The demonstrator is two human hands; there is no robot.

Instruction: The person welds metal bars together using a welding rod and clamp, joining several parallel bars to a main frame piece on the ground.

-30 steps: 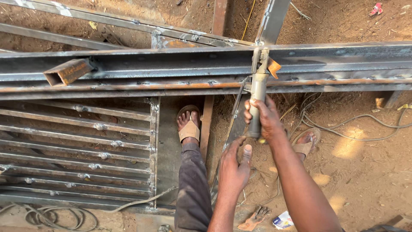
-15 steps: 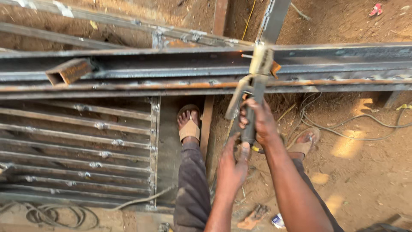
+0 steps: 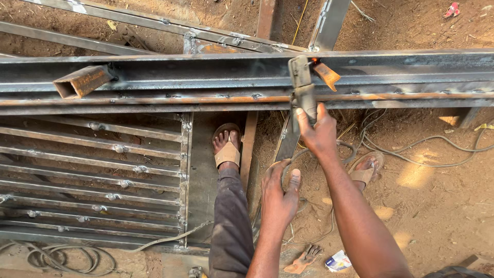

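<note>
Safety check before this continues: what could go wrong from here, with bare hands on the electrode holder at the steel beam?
1. The right hand grips the electrode holder bare, close to the glowing tip on the steel beam; burns from sparks seem likely.
2. The left hand holds the cable ungloved, so a worn spot could shock.
3. The sandalled foot is open-toed below the beam, exposed to falling slag, and loose cables could trip.
</note>
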